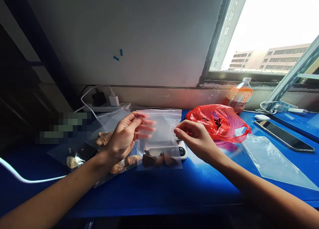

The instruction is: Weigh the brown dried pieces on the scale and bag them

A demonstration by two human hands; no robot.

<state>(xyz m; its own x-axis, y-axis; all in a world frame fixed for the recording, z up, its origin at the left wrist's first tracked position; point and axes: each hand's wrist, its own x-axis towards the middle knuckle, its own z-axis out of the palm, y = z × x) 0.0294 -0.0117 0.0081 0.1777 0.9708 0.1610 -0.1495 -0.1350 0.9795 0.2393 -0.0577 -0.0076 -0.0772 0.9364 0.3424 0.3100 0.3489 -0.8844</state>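
Observation:
A clear zip-lock bag (159,136) hangs upright in front of me, with several dark brown curved dried pieces (159,160) at its bottom. My left hand (126,134) pinches the upper left side of the bag, its other fingers slightly blurred against the plastic. Closed at the bag's right edge, my right hand (193,134) has thumb and forefinger pressed together on the plastic. Behind the bag a white digital scale (183,154) is partly hidden. Left of it lie filled clear bags with brown chunks (119,166) and a pale piece (72,162).
A red plastic bag (206,119) with dark contents sits to the right, before an orange drink bottle (240,96). Farther right are an empty clear bag (274,157), a phone (284,136) and a white earphone case (261,117). A charger (114,99) and cables stand at the back left.

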